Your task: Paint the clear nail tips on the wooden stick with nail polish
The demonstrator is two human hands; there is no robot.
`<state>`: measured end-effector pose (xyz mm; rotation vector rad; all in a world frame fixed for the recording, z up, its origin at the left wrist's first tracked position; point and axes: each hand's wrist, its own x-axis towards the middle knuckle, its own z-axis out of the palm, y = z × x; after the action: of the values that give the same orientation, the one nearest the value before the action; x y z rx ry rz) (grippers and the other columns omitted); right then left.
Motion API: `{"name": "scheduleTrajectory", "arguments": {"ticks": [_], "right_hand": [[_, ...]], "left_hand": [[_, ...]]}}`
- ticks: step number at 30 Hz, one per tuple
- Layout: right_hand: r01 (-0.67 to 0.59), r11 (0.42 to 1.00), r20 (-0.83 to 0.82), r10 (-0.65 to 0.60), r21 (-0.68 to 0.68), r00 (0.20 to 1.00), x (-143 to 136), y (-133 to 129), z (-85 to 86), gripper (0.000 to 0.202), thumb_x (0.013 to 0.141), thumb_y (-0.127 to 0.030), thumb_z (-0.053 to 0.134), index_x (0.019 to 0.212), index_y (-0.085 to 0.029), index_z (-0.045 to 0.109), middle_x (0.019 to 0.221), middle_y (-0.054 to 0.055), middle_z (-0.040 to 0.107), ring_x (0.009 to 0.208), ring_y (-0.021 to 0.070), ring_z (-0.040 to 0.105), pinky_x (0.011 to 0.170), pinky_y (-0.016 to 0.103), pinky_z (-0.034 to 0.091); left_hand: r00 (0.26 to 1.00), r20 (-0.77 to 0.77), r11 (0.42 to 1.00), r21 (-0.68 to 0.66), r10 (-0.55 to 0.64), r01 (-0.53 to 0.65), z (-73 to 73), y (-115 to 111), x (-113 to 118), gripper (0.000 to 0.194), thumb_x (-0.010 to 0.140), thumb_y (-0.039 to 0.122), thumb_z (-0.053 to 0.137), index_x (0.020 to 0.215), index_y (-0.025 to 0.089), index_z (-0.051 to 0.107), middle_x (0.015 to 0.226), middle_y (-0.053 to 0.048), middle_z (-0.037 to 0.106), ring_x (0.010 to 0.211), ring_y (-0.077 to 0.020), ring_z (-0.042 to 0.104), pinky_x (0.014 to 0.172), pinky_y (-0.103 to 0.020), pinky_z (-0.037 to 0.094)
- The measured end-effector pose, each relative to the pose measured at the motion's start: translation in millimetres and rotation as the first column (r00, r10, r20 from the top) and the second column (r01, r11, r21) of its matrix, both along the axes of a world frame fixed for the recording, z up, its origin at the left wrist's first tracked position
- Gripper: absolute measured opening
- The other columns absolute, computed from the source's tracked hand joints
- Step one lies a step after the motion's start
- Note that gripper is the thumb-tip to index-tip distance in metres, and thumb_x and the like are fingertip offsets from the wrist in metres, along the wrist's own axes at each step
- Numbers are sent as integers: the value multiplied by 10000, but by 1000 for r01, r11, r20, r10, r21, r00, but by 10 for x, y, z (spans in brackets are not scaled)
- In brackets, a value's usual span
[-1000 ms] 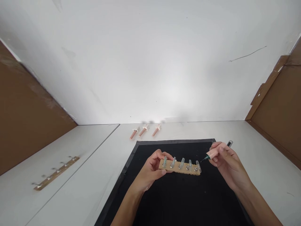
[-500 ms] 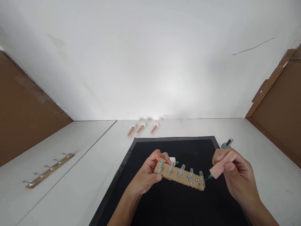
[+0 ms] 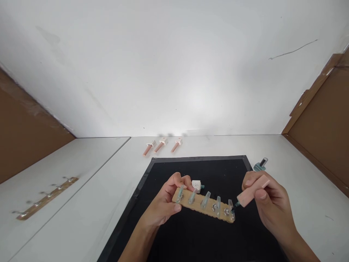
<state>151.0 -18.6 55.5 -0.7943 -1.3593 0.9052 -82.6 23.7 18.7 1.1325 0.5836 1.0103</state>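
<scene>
My left hand (image 3: 166,202) is closed around the left end of a wooden nail tip stand (image 3: 196,204), held over the black mat. Several clear false nails (image 3: 205,200) stick up from it; the leftmost ones look greenish. Between the fingers of my right hand (image 3: 269,203) is a nail polish brush (image 3: 252,191) with a pink cap. Its dark green tip meets the false nail (image 3: 231,207) at the stand's right end. A white-bodied nail polish bottle (image 3: 196,186) with a green neck lies on the mat behind the stand.
Three pink-capped bottles (image 3: 160,145) lie by the back wall. A teal object with a dark, shiny cylinder (image 3: 261,164) lies beyond my right hand. Another wooden strip with metal holders (image 3: 47,198) rests at the left. The black mat (image 3: 201,240) covers the middle, and brown cardboard (image 3: 321,120) stands at the right.
My right hand has brought the brush left, and its tip now meets the rightmost false nail. The whole view has shifted slightly, and the stand sits a little further left.
</scene>
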Motion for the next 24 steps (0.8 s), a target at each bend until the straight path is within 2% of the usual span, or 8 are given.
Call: {"name": "scheduleTrajectory", "arguments": {"ticks": [4, 7, 10, 15, 18, 24], "right_hand": [[18, 1000, -42, -19, -22, 999, 19, 26, 11, 283, 832, -477, 596, 673, -250, 656, 562, 12, 575, 599, 175, 502, 542, 274, 424], [-62, 991, -163, 42, -116, 986, 42, 57, 44, 266, 803, -493, 622, 719, -247, 678, 619, 6, 549, 496, 130, 449, 442, 245, 405], [-160, 955, -293, 83, -248, 952, 67, 81, 81, 216, 762, -453, 688, 750, -238, 708, 716, 9, 562, 422, 72, 405, 386, 218, 389], [-254, 899, -400, 98, -358, 911, 88, 67, 90, 162, 727, -330, 763, 859, -239, 742, 754, 15, 623, 498, 58, 477, 474, 162, 460], [-266, 895, -437, 91, -358, 895, 84, 44, 77, 212, 736, -307, 762, 934, -236, 737, 796, 18, 645, 565, 66, 510, 552, 147, 493], [-262, 909, -388, 125, -325, 913, 62, 30, 79, 276, 778, -324, 723, 1049, -273, 713, 815, 11, 658, 605, 76, 528, 562, 142, 488]], "left_hand": [[996, 71, 998, 43, -47, 44, -29, 0, -5, 398, 581, 404, 797, 717, 226, 468, 753, 20, 497, 656, -114, 532, 565, -221, 466], [993, 104, 998, 33, -51, 48, -44, 2, -8, 386, 590, 378, 801, 723, 226, 471, 768, 23, 508, 664, -110, 540, 578, -217, 475], [991, 123, 998, 30, -49, 46, -44, 1, -6, 386, 593, 369, 801, 731, 224, 471, 777, 25, 515, 649, -103, 545, 570, -211, 492], [972, 205, 991, 80, -118, 103, -61, -8, -2, 269, 670, 298, 765, 827, 247, 552, 847, 34, 536, 723, -83, 574, 612, -184, 528], [956, 259, 990, 69, -141, 127, -82, -8, -3, 234, 698, 247, 751, 866, 251, 587, 876, 38, 555, 761, -68, 588, 668, -176, 532], [944, 287, 986, 63, -163, 152, -99, 0, 0, 220, 711, 216, 743, 885, 246, 613, 896, 39, 581, 778, -63, 601, 693, -169, 531]]}}
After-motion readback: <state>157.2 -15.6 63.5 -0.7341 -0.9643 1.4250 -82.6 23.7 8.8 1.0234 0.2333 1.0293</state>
